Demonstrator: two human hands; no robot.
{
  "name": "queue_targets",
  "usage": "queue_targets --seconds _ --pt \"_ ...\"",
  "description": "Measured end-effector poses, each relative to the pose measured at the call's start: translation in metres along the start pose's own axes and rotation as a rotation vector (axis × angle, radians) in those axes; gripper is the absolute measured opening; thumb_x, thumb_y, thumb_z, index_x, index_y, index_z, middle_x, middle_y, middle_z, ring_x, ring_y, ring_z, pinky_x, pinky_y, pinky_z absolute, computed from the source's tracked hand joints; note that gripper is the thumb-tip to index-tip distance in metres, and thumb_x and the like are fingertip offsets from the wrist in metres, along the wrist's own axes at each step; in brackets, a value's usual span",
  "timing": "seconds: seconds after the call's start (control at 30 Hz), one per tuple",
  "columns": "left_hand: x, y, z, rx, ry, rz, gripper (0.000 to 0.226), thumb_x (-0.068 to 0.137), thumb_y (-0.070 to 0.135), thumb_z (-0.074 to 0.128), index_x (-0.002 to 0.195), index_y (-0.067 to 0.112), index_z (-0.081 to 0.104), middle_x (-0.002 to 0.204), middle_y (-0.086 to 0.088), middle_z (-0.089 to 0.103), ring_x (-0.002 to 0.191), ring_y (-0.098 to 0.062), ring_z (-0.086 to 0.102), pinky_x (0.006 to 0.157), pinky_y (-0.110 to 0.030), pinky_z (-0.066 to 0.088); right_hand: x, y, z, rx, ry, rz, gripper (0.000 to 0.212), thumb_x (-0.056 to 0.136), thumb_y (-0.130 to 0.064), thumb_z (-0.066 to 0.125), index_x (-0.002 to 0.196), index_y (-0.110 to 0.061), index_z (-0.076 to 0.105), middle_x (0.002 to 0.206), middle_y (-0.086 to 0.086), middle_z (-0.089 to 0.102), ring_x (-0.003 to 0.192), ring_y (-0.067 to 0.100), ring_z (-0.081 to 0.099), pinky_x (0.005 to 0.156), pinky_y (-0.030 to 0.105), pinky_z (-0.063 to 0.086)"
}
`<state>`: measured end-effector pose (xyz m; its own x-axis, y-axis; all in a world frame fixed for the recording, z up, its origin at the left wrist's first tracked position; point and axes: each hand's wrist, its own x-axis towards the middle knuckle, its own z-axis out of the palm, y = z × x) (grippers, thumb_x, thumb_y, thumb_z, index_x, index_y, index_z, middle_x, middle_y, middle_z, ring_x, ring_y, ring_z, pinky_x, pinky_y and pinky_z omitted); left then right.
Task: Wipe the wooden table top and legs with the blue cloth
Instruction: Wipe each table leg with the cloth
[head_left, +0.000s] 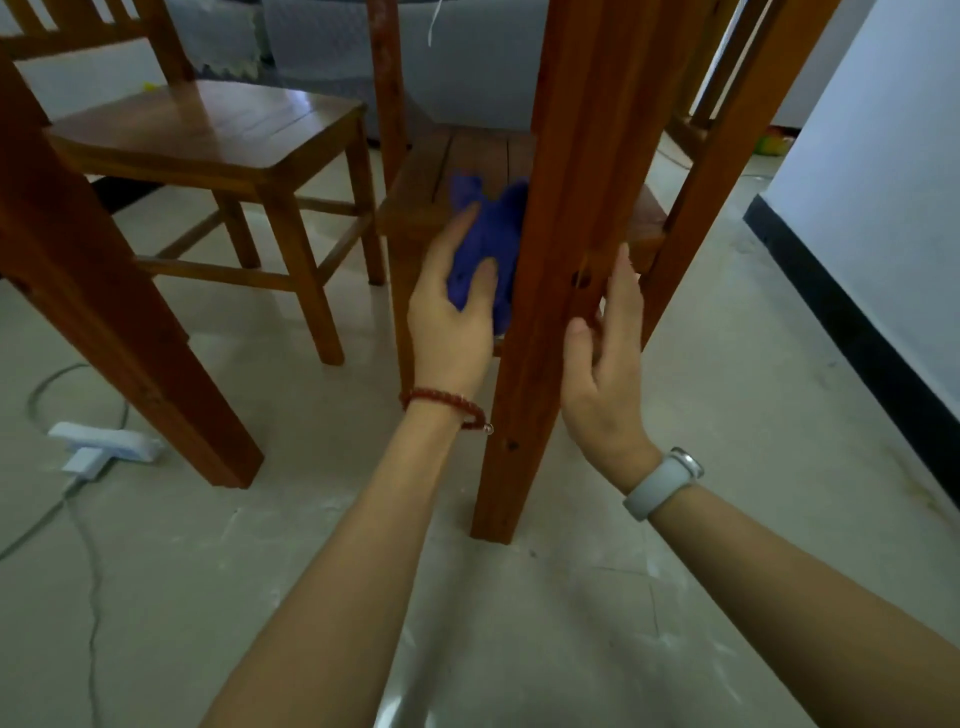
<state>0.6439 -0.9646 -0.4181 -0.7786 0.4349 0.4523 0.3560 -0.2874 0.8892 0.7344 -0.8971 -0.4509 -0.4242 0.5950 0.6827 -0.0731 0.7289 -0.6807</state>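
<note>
The blue cloth is bunched against the left face of the wooden bench leg, about halfway up it. The left hand grips the cloth from the near side, thumb and fingers curled over its folds, a red bead bracelet on the wrist. The right hand lies on the leg's opposite face, fingers fairly straight and touching the wood, holding nothing; a grey watch circles that wrist. No writing can be read anywhere.
</note>
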Motion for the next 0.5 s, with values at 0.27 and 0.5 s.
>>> queue_targets --seconds 0.27,0.5 --pt "-0.079 -0.12 -0.02 0.08 -0.071 -0.147 0.038 0.086 0.015 0.051 0.108 0.045 0.043 0.123 0.008 0.045 0.122 -0.016 0.044 0.102 -0.018 0.035 -0.055 0.031 0.038 0.047 0.084 0.271 0.05 0.099 -0.015 0.027 0.134 -0.04 0.0 0.136 -0.032 0.01 0.123 -0.025 0.018 0.101 0.001 0.022" --pt "-0.099 -0.171 -0.026 0.128 -0.152 -0.21 0.029 0.088 0.015 0.052 0.108 0.035 0.046 0.126 -0.004 0.048 0.117 -0.012 0.044 0.096 -0.009 0.036 -0.113 0.068 0.057 0.003 0.084 0.596 0.045 0.099 -0.022 0.031 0.141 -0.029 0.017 0.125 -0.022 0.039 0.105 -0.023 0.041 0.085 0.002 0.04"
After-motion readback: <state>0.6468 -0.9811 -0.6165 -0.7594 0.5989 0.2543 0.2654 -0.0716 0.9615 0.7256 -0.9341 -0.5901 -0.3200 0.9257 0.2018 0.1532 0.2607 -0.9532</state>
